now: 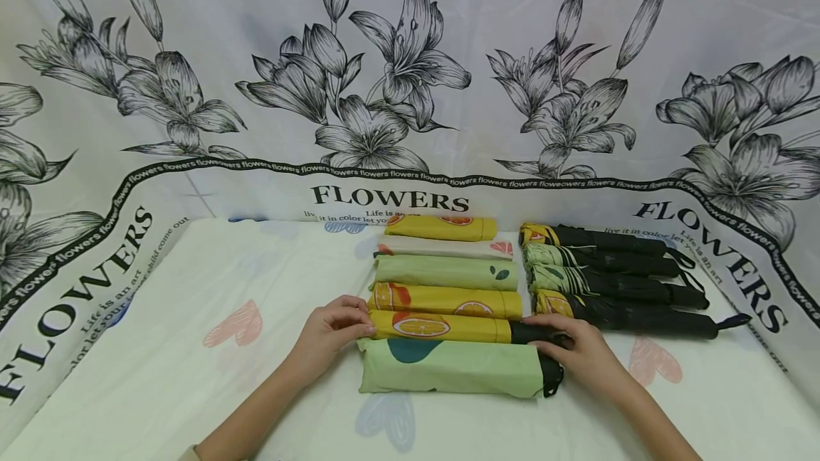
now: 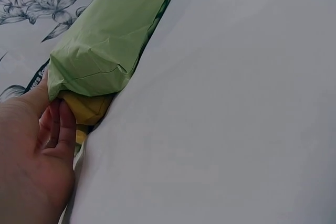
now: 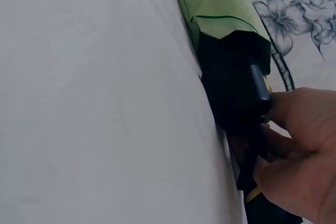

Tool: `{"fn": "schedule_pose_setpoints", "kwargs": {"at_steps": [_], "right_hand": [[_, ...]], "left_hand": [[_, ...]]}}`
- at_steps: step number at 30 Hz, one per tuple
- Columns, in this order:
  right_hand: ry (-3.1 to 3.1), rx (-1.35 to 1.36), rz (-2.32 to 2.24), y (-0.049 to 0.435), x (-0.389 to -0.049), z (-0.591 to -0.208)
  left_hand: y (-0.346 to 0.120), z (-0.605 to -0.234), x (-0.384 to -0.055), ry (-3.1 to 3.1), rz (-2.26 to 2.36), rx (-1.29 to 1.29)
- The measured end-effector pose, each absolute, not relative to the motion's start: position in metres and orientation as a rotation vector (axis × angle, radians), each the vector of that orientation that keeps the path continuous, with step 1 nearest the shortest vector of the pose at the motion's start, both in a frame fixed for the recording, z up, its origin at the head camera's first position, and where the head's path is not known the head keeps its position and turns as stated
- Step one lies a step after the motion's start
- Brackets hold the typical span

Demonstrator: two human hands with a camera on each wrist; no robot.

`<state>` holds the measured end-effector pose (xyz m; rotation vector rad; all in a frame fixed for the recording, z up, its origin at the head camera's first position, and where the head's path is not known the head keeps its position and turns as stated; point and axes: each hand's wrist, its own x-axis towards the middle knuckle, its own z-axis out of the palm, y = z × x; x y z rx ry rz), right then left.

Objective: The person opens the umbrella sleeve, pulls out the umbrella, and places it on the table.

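A folded umbrella in a yellow sleeve with orange slices (image 1: 419, 326) lies across the bed-like white cloth, its black end (image 1: 528, 333) sticking out on the right. My left hand (image 1: 327, 333) pinches the sleeve's left end between thumb and fingers. At the other end my right hand (image 1: 579, 351) grips the black end. Nearest me lies a wider green-sleeved umbrella (image 1: 451, 368), parallel to the yellow one, with a black end and strap showing. In the left wrist view, the green sleeve (image 2: 100, 51) partly covers the yellow one (image 2: 86, 109).
Beyond the held umbrella, yellow (image 1: 448, 301), green (image 1: 442, 272) and pale (image 1: 442, 247) sleeves lie in a row, with another yellow one (image 1: 448, 228) at the back. Several black folded umbrellas (image 1: 640, 315) with wrist loops lie to their right. A flower-printed curtain (image 1: 410, 119) stands behind.
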<state>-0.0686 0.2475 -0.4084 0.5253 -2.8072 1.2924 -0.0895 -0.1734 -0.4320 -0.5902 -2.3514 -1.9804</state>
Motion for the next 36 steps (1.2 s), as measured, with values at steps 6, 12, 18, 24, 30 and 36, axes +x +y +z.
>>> {"fn": "schedule_pose_setpoints", "kwargs": {"at_steps": [6, 12, 18, 24, 30, 36], "right_hand": [[-2.773, 0.545, 1.257, 0.247, -0.068, -0.410], [-2.736, 0.596, 1.239, 0.250, -0.067, -0.409], [-2.722, 0.620, 1.235, 0.252, -0.067, -0.404], [-2.707, 0.650, 1.207, 0.257, -0.069, -0.400], [-2.707, 0.656, 1.161, 0.265, -0.071, -0.399], [-2.769, 0.614, 1.166, 0.269, -0.072, -0.398]], "left_hand": [[-0.172, -0.432, -0.089, -2.377, -1.961, -0.568], [-0.171, -0.432, -0.088, -2.376, -1.966, -0.535], [-0.172, -0.433, -0.089, -2.338, -1.945, -0.541], [-0.174, -0.433, -0.089, -2.315, -1.952, -0.534], [-0.176, -0.436, -0.091, -2.302, -1.953, -0.540], [-0.177, -0.437, -0.092, -2.280, -2.038, -0.566]]}}
